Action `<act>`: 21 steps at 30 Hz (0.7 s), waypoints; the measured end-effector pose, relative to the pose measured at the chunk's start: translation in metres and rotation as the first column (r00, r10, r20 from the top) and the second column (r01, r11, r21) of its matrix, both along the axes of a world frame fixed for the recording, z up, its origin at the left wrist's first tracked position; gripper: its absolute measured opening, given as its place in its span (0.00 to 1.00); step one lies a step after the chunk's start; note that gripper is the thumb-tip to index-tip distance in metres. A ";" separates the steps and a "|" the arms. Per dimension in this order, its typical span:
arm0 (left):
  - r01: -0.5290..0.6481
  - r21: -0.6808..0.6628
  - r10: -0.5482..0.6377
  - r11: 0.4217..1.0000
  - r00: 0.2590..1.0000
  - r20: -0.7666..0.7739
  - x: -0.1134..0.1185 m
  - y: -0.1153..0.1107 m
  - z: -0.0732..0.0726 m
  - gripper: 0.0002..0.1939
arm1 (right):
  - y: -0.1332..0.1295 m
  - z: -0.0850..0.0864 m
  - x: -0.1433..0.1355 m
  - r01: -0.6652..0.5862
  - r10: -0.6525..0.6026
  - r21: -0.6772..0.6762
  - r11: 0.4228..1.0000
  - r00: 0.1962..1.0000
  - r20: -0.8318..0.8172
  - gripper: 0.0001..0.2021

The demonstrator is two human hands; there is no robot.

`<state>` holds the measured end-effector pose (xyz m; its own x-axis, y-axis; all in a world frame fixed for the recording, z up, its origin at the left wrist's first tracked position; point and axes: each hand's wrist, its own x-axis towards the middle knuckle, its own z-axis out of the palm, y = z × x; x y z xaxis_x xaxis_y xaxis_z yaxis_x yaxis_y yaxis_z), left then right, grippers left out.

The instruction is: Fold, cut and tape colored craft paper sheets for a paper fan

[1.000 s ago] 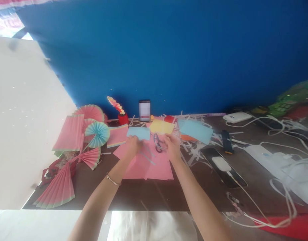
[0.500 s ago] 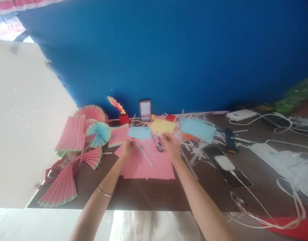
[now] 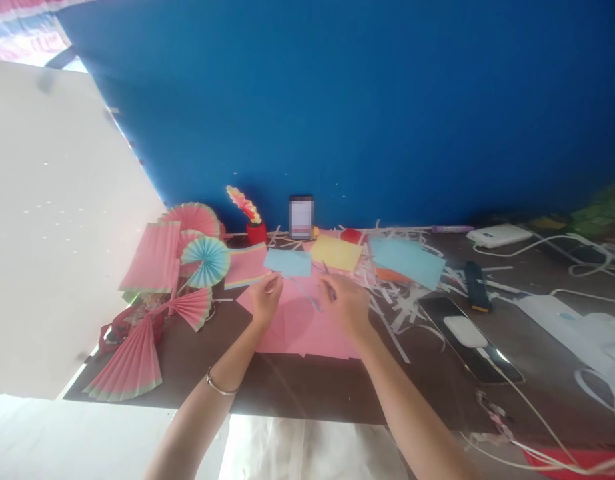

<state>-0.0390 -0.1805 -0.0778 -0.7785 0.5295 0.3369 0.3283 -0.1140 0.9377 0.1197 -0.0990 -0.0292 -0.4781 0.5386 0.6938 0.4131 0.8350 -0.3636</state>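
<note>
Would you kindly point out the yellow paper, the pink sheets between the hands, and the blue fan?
Yellow paper (image 3: pixel 336 253): head view, middle of its face.
Pink sheets (image 3: pixel 303 330): head view, bare middle part.
Blue fan (image 3: pixel 206 261): head view, middle of its pleats.

We can read no text, label, brand, number or sign on any item in view. The display of the upright phone (image 3: pixel 301 219) is pixelated, and we find the white device (image 3: pixel 500 235) too indistinct for reading any marking.

White case (image 3: pixel 465 331) lies on phone (image 3: pixel 471 360); power bank (image 3: pixel 498 235) beyond.
</note>
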 end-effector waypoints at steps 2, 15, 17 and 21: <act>-0.033 0.043 0.033 0.999 0.999 -0.012 0.001 -0.001 -0.001 0.11 | -0.001 0.002 0.002 0.096 -0.093 0.128 0.987 0.995 -0.030 0.12; 0.012 0.021 -0.006 1.000 0.969 -0.249 -0.020 0.002 -0.011 0.07 | 0.018 0.045 0.018 0.139 -0.169 0.132 0.982 0.951 0.258 0.12; -0.055 0.030 0.058 0.998 0.995 -0.081 -0.017 0.005 -0.012 0.09 | 0.023 0.039 0.015 0.121 -0.126 0.165 0.979 0.992 0.023 0.15; -0.137 0.060 0.121 0.989 0.967 0.224 -0.014 0.009 -0.013 0.11 | 0.013 0.007 -0.001 -0.087 0.072 0.187 0.979 0.994 0.083 0.13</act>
<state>-0.0526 -0.1717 -0.0904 -0.8976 0.3998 0.1855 0.1327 -0.1561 0.9788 0.1189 -0.0858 -0.0222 -0.5692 0.3585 0.7399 0.3628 0.9171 -0.1653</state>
